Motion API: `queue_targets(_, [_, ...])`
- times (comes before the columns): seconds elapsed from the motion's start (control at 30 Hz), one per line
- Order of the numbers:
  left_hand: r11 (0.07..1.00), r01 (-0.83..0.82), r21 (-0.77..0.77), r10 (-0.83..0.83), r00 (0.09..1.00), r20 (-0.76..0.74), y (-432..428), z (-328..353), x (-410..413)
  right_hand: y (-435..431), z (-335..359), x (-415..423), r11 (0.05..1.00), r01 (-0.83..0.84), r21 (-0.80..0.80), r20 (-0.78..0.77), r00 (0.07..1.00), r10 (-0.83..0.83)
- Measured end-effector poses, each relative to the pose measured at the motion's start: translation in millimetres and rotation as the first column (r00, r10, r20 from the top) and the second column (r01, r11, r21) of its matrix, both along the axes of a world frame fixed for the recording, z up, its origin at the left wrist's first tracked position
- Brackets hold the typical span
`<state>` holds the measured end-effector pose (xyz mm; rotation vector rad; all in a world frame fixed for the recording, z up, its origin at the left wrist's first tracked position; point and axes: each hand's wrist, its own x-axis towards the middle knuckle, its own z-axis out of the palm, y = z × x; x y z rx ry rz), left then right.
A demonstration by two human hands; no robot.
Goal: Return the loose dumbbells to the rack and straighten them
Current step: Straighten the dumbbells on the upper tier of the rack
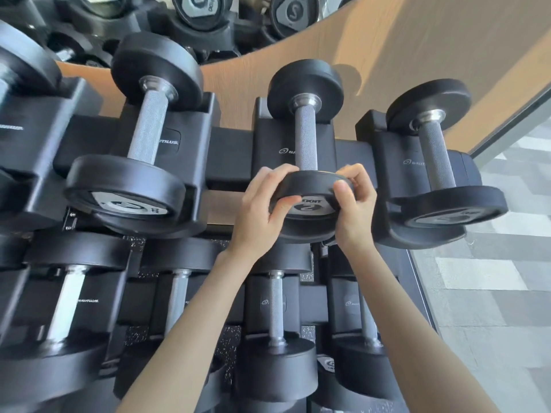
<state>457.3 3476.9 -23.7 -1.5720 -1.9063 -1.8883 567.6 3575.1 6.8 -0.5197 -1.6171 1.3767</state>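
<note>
**Two hands gripping the near head of a dumbbell on the rack's top tier**

A person is looking down on a black two-tier rack (231, 150). Both hands are clamping the near head of the dumbbell marked 2 (307, 135). The left hand (264, 211) is curling round the head's left rim and the right hand (356, 204) round its right rim, with both thumbs on the end face. This dumbbell is lying in the middle cradle of the top tier, its far head sitting at the rack's back edge.

Its grey end plate is showing a large "2"; a word beside it is partly covered and unreadable. "NAUTILUS" is appearing on the cradle labels, though the steel handle is cutting this cradle's label off.

A larger dumbbell (143, 126) is resting in the cradle to the left, its end-plate number too blurred to read. Another dumbbell (438, 153) is sitting at the rack's right end. The forearms are hiding parts of the lower-tier dumbbells (277, 311). A mirror (208, 22) above is showing reversed end plates. Grey tiled floor (492, 278) is lying open beyond the rack's right end.
</note>
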Motion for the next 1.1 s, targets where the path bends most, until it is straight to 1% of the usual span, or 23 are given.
queue_targets(0.13, [0.997, -0.078, -0.019, 0.078, 0.997, -0.005, -3, 1, 5, 2, -2, -4, 0.999, -0.028, 0.03, 0.017, 0.999, 0.027])
queue_targets(0.27, [0.991, -0.11, -0.079, 0.113, 0.993, 0.033, -5, 5, 9, 4, 2, 3, 0.996, -0.088, 0.025, 0.084, 0.993, 0.086])
queue_targets(0.37, [0.973, -0.088, -0.215, 0.105, 0.992, 0.068, -14, 15, 12, -5, 9, 11, 0.994, -0.101, 0.051, 0.181, 0.979, 0.091])
queue_targets(0.43, [0.936, -0.071, -0.344, 0.101, 0.992, 0.07, -23, 26, 15, -13, 16, 19, 0.994, -0.086, 0.074, 0.273, 0.96, 0.063])
queue_targets(0.5, [0.872, -0.114, -0.476, 0.133, 0.991, 0.007, -39, 36, 19, -20, 22, 28, 0.987, -0.058, 0.147, 0.409, 0.912, -0.007])
queue_targets(0.53, [0.834, -0.161, -0.528, 0.154, 0.986, -0.057, -51, 40, 21, -24, 27, 33, 0.979, -0.054, 0.195, 0.478, 0.877, -0.047])
queue_targets(0.63, [0.75, -0.307, -0.586, 0.165, 0.945, -0.284, -99, 49, 34, -39, 41, 53, 0.932, -0.107, 0.346, 0.604, 0.785, -0.134])
queue_targets(0.67, [0.724, -0.348, -0.595, 0.164, 0.926, -0.341, -116, 52, 39, -47, 45, 60, 0.894, -0.132, 0.428, 0.615, 0.768, -0.18])
queue_targets(0.73, [0.669, -0.446, -0.595, 0.19, 0.876, -0.443, -151, 58, 50, -66, 52, 73, 0.772, -0.176, 0.611, 0.59, 0.751, -0.295])
queue_targets(0.8, [0.635, -0.537, -0.556, 0.229, 0.817, -0.529, -180, 67, 59, -88, 59, 84, 0.654, -0.208, 0.727, 0.547, 0.752, -0.368])
queue_targets(0.87, [0.609, -0.609, -0.508, 0.27, 0.761, -0.59, -205, 74, 67, -110, 63, 92, 0.589, -0.23, 0.775, 0.516, 0.767, -0.38])
queue_targets(0.93, [0.572, -0.66, -0.487, 0.289, 0.718, -0.633, -226, 77, 72, -130, 62, 97, 0.557, -0.262, 0.788, 0.518, 0.771, -0.37])
queue_targets(1.0, [0.545, -0.675, -0.498, 0.283, 0.707, -0.648, -243, 77, 77, -149, 57, 99, 0.551, -0.318, 0.772, 0.56, 0.751, -0.351])
queue_targets(1.1, [0.515, -0.674, -0.529, 0.275, 0.715, -0.643, -263, 67, 80, -169, 43, 95, 0.545, -0.41, 0.732, 0.635, 0.701, -0.326])
